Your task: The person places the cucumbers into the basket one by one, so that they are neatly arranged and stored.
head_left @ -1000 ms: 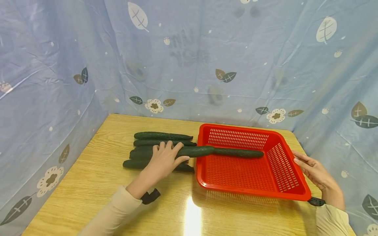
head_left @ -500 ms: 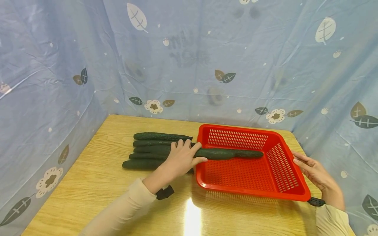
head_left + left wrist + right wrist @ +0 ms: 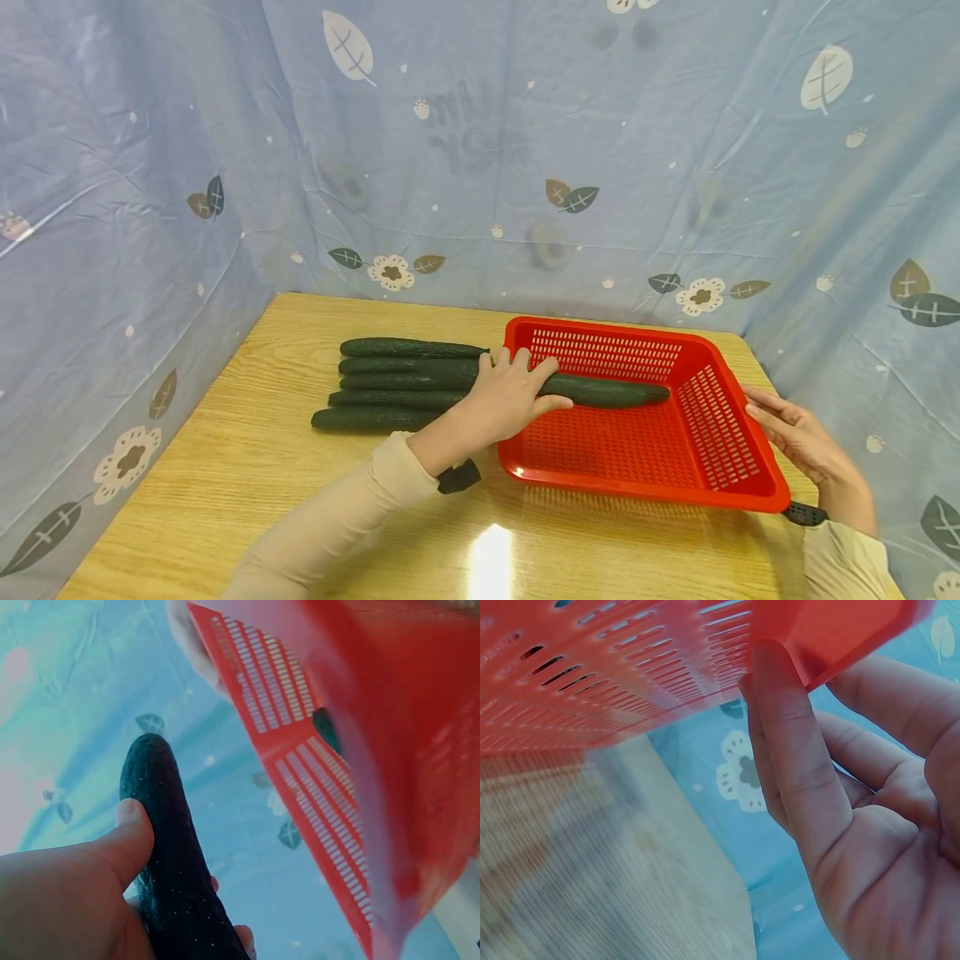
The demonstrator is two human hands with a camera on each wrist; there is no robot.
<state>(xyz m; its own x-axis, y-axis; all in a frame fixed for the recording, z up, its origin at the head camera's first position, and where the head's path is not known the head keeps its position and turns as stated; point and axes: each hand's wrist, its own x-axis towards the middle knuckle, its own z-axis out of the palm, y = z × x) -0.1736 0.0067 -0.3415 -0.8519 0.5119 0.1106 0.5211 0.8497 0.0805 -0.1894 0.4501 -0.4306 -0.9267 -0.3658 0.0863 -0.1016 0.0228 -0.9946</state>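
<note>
On the wooden table (image 3: 210, 450), several cucumbers (image 3: 375, 418) lie side by side; the left hand (image 3: 502, 398) firmly grips another cucumber (image 3: 592, 390) partly over the red basket (image 3: 637, 492), whose rim the right hand (image 3: 802, 442) touches with nearly straight fingers

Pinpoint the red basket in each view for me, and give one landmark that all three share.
Head: the red basket sits right of centre, the right hand at its right edge.
Left wrist: the red basket fills most of the right half, partly blurred.
Right wrist: the red basket spans the top.
Shared landmark: the patterned blue curtain.
</note>
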